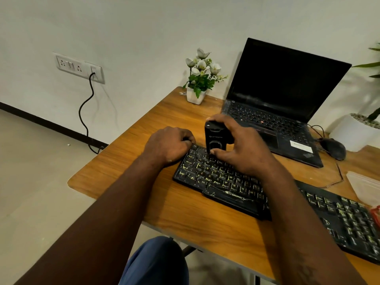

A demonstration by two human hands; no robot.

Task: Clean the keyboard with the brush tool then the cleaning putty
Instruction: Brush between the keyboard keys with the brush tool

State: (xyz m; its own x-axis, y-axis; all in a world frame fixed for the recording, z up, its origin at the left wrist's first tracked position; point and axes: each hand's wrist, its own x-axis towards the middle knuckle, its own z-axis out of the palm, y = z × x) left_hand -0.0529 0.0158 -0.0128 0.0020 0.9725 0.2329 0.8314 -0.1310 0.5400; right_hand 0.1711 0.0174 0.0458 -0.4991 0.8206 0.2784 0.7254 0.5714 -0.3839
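right grip [244, 149] pinches a black boxy brush tool [213, 136] between thumb and fingers, upright, its lower end on the upper-left keys of the black yellow-lettered keyboard [216, 175]. left grip [166, 145] curls over that keyboard's far left corner. the keyboard lies on the wooden desk [185, 212], just in front of an open black laptop [283, 89].

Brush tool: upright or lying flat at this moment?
Upright: the brush tool stands on end, its lower end at the top-left keys of the keyboard, gripped by the right hand.
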